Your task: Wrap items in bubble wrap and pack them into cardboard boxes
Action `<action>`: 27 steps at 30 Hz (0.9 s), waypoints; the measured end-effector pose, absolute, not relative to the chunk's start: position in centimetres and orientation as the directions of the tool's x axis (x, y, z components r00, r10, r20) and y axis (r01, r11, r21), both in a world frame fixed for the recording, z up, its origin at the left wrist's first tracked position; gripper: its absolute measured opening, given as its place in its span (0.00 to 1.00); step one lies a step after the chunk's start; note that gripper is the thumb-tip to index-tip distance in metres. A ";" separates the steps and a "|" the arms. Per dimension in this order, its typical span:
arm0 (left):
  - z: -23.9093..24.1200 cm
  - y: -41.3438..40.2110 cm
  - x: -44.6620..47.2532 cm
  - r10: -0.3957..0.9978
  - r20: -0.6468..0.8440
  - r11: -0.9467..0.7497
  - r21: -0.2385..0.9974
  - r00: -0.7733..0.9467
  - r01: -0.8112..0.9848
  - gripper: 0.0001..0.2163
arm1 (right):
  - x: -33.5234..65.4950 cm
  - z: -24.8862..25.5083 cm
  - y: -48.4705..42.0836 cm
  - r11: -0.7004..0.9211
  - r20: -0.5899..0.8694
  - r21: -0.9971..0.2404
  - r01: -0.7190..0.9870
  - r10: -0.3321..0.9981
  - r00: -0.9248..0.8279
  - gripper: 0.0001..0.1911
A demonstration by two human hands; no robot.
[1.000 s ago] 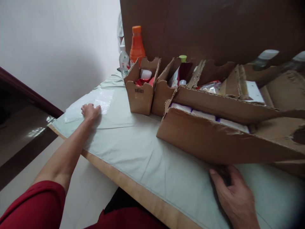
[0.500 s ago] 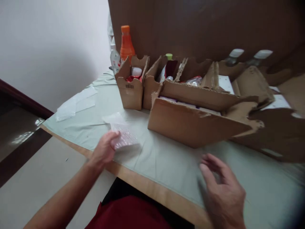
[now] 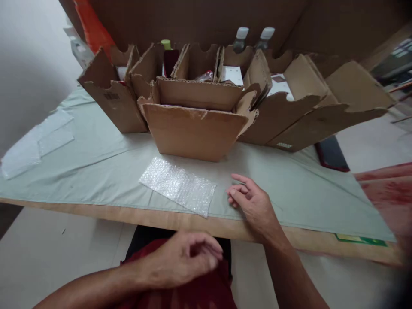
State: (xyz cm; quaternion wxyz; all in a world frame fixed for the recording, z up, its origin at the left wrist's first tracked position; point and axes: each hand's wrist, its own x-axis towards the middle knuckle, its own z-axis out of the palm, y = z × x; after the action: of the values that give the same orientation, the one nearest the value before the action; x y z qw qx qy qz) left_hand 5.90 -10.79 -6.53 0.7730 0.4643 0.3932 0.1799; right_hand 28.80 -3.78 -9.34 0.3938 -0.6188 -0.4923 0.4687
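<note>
A sheet of bubble wrap (image 3: 178,184) lies flat near the front of the cloth-covered table, with neither hand touching it. My left hand (image 3: 188,259) is in front of the table edge, above my lap. Its fingers are loosely curved with a gap to the thumb, and nothing shows in it. My right hand (image 3: 252,201) hovers just right of the bubble wrap, index finger stretched and the others bent, holding nothing visible. Directly behind the wrap stands a low cardboard box (image 3: 196,133); what it holds is mostly hidden.
Cardboard bins (image 3: 112,103) with small goods line the table's back. Two white-capped bottles (image 3: 240,38) and an orange bottle (image 3: 93,28) stand behind them. More clear wrap (image 3: 28,148) lies at left. A dark flat object (image 3: 331,152) lies at right.
My left hand has let go of the bubble wrap, which now lies flat, and has drawn back toward my lap. The view has turned right; my right hand is beside the wrap.
</note>
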 end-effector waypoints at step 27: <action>-10.8 0.3 -0.2 0.757 0.385 -0.637 0.258 0.528 0.726 0.24 | 19.7 -10.8 -0.7 0.489 0.171 -0.319 0.812 0.873 -0.458 0.30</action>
State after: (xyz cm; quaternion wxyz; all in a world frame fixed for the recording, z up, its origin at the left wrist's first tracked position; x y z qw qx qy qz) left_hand -0.23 0.34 -10.77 0.0326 0.8734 0.4247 0.2363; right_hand 19.67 -0.74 -10.82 0.1571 -0.4965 -0.8483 0.0961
